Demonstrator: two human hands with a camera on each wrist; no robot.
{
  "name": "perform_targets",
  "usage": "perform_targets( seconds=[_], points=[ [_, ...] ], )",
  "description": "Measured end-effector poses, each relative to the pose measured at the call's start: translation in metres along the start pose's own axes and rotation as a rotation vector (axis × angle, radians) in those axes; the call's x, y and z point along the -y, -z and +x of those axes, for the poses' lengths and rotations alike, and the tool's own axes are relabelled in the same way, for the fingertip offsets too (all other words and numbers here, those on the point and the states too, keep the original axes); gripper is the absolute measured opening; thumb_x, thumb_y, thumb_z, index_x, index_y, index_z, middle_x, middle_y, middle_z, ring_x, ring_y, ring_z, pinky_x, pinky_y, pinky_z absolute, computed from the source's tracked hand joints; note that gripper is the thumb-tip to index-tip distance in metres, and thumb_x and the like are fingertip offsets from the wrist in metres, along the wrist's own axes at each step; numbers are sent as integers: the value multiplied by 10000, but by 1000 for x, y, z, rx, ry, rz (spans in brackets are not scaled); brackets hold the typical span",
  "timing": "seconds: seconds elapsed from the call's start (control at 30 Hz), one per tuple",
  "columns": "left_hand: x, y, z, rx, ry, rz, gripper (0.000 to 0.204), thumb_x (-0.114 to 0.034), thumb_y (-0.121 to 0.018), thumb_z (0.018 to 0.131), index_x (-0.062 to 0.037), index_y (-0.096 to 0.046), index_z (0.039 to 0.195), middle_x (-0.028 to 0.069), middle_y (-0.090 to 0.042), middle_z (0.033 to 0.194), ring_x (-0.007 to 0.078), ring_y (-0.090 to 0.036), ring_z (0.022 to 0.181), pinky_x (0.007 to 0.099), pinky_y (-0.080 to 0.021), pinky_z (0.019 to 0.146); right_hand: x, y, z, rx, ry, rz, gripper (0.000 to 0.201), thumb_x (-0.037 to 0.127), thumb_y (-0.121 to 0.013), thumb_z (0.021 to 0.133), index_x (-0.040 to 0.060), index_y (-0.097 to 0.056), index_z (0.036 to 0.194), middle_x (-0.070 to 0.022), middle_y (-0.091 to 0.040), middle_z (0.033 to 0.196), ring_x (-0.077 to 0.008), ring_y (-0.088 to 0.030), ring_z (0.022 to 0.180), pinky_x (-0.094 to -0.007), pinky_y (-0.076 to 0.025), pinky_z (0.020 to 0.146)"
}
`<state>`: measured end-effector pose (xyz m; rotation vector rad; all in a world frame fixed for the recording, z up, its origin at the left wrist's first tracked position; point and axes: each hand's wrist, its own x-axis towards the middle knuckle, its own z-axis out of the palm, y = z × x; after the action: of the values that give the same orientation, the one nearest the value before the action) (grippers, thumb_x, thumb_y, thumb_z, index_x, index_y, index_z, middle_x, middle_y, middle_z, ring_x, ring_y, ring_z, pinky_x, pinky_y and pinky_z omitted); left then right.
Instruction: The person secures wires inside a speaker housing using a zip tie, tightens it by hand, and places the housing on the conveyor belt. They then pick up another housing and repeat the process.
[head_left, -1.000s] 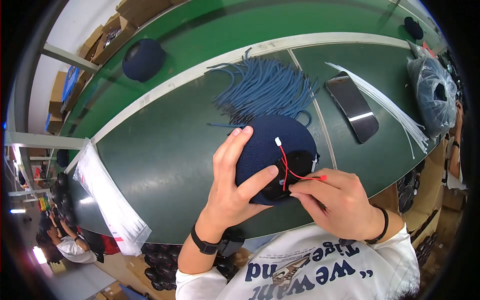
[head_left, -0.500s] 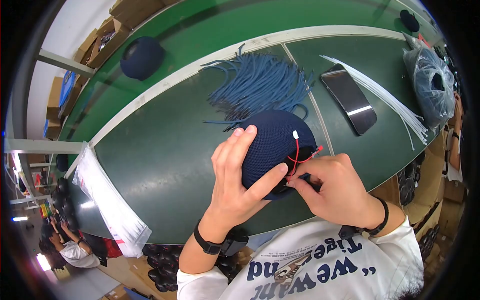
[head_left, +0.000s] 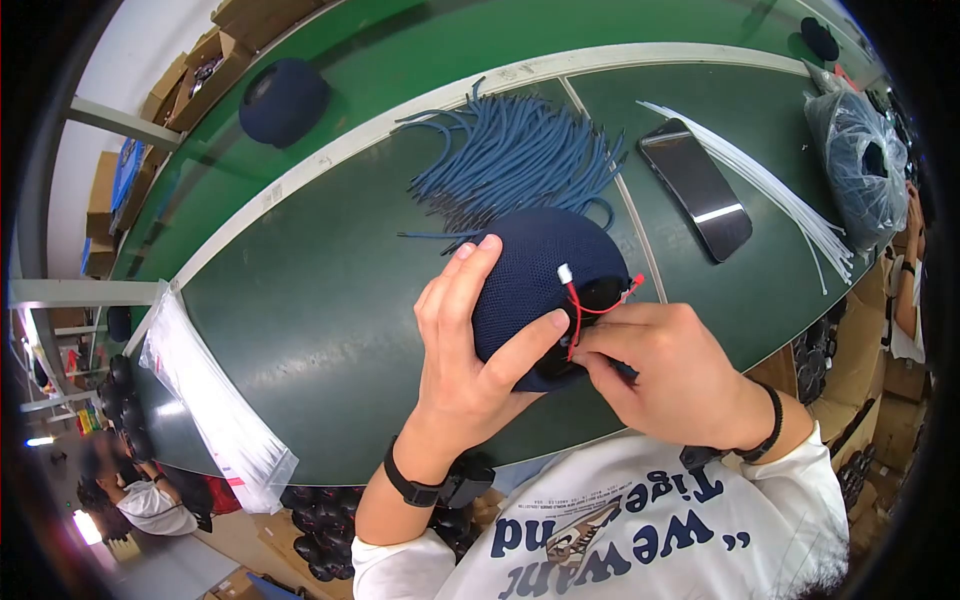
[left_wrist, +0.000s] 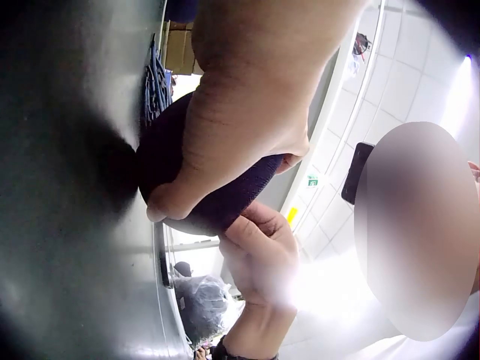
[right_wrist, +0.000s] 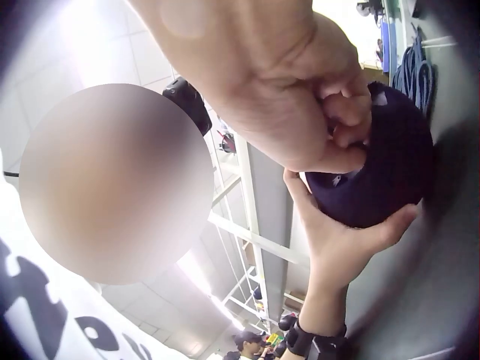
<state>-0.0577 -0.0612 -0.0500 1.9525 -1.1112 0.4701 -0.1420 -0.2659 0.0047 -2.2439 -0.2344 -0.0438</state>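
A round navy fabric-covered speaker (head_left: 540,255) sits tilted on the green table, its dark recess turned toward the person. The left hand (head_left: 460,330) grips its left side, fingers over the top and thumb at the recess edge. Red wires (head_left: 575,318) come out of the recess, one ending in a white connector (head_left: 565,274). At the recess, the right hand (head_left: 665,370) pinches the lower end of the red wire between thumb and forefinger. In the right wrist view, the curled fingers of the right hand (right_wrist: 337,127) reach into the opening, their tips partly hidden.
Beyond the speaker lies a pile of blue cords (head_left: 520,155). A phone (head_left: 695,190) and white cable ties (head_left: 770,195) lie to the right, near a plastic bag (head_left: 860,165). A bag of white ties (head_left: 215,400) lies left. Another navy speaker (head_left: 284,102) stands on the bright green strip behind.
The right fingertips have moved from beside the wire to its lower end at the recess. The red tip has swung up and away from the right hand. The left hand keeps its grip.
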Motion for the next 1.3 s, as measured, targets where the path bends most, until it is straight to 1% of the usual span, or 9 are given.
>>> perform_targets(
  seconds=[0.23, 0.43, 0.53, 0.63, 0.73, 0.87, 1.13, 1.23, 1.3],
  points=[
    [-1, 1, 0, 13, 13, 1, 818, -219, -1004, 625, -293, -678, 1372, 308, -464, 1601, 473, -508, 1410, 537, -432, 1110, -1, 8, 3, 74, 64, -30, 180, -17, -709, 850, 27, -757, 1018, -140, -696, 877, -361, -723, 818, -458, -613, 726],
    [1, 0, 0, -7, 19, -43, 852, -205, -1019, 593, -261, -665, 1365, 307, -445, 1614, 497, -489, 1420, 567, -427, 1148, -4, 4, -1, 91, 208, -217, 220, -15, -733, 832, 42, -770, 1042, -107, -723, 921, -322, -740, 832, -438, -619, 724],
    [2, 1, 2, -8, 44, -69, 915, -188, -1034, 559, -254, -639, 1381, 307, -419, 1631, 516, -474, 1424, 586, -427, 1164, -7, -10, -4, -88, 132, -43, 201, -16, -756, 850, 33, -774, 1044, -116, -743, 1008, -328, -752, 840, -428, -617, 718],
    [1, 4, 2, -2, 80, -59, 978, -176, -1045, 529, -258, -615, 1404, 308, -389, 1648, 528, -459, 1435, 594, -427, 1168, 3, -6, -8, -88, -17, 2, 181, -25, -754, 883, 15, -777, 1058, -121, -746, 1024, -319, -753, 816, -412, -609, 706],
    [1, 4, 2, 0, 98, -60, 1007, -165, -1048, 517, -260, -603, 1416, 308, -377, 1654, 534, -445, 1446, 596, -424, 1170, 11, 2, -8, -121, -66, 109, 171, -25, -727, 921, 1, -773, 1083, -136, -737, 963, -308, -739, 755, -392, -593, 677],
    [3, 3, 0, 40, 45, 30, 1038, -293, -1081, 544, -244, -525, 1420, 322, -379, 1643, 505, -459, 1452, 586, -408, 1153, 10, 4, -9, -88, -73, 124, 213, -51, -711, 909, -7, -767, 1110, -155, -731, 921, -300, -727, 712, -380, -583, 650],
    [2, 2, -1, 22, 49, 45, 1068, -292, -1083, 534, -248, -515, 1438, 328, -376, 1640, 510, -462, 1448, 588, -406, 1154, 10, -9, -9, -156, -92, 124, 195, -55, -711, 914, 11, -749, 1093, -169, -746, 887, -337, -726, 705, -389, -580, 624],
    [2, 3, -1, 31, 65, 40, 1079, -288, -1084, 527, -248, -513, 1441, 329, -376, 1639, 512, -463, 1448, 588, -407, 1153, 11, -7, -8, -157, -53, 136, 183, -45, -714, 926, 19, -742, 1095, -168, -740, 877, -306, -714, 655, -374, -578, 603],
    [2, 4, -1, 22, 81, 11, 1068, -242, -1074, 513, -252, -538, 1436, 324, -375, 1645, 521, -457, 1448, 593, -414, 1157, 14, -2, -7, -179, -124, 164, 166, -34, -716, 934, 24, -740, 1088, -162, -736, 867, -279, -697, 617, -367, -562, 581]
  ],
)
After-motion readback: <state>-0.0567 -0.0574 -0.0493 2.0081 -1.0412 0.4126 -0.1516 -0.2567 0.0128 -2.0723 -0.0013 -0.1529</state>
